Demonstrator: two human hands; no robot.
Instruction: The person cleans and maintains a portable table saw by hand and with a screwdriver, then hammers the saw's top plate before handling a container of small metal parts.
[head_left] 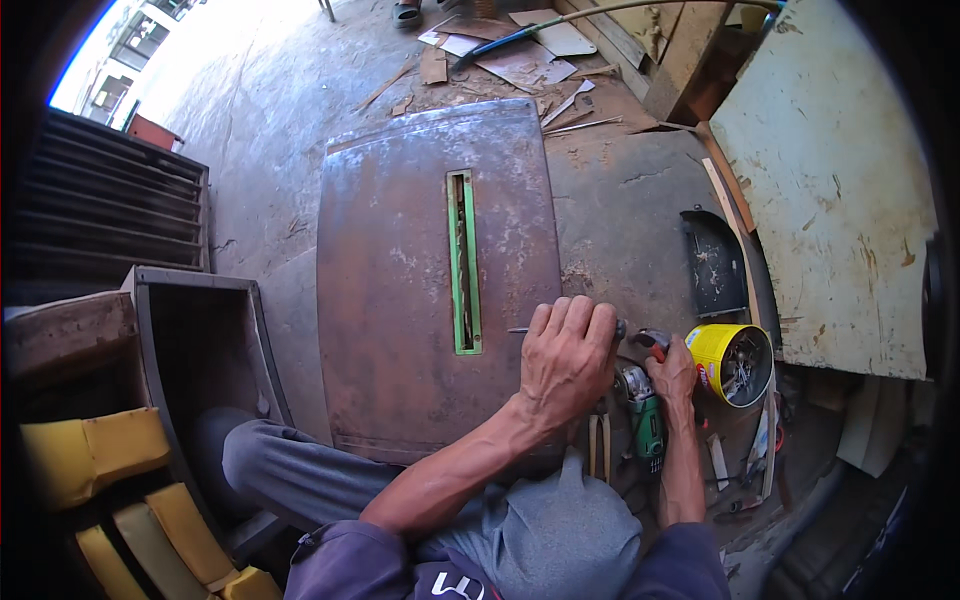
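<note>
My left hand (pixel 568 352) is closed in a fist over the right edge of a rusty brown metal panel (pixel 390 270). It grips a thin metal tool (pixel 517 330); the slim end pokes out to the left, a dark end shows on the right, and the fist hides the rest. A long slot framed in green (pixel 465 260) runs through the panel. Beside the yellow tin, my right hand (pixel 674 376) is closed round a red-and-dark tool (pixel 655 342), whose kind I cannot make out. A green angle grinder (pixel 648 425) lies between my forearms.
The yellow tin (pixel 712 362) lies tilted with small metal pieces inside. Beyond it are a black tray-like piece (pixel 715 265) and a pale board (pixel 840 200). Wood scraps (pixel 530 65) litter the far floor. Yellow pads (pixel 95 445) and an open grey box frame (pixel 195 280) stand left.
</note>
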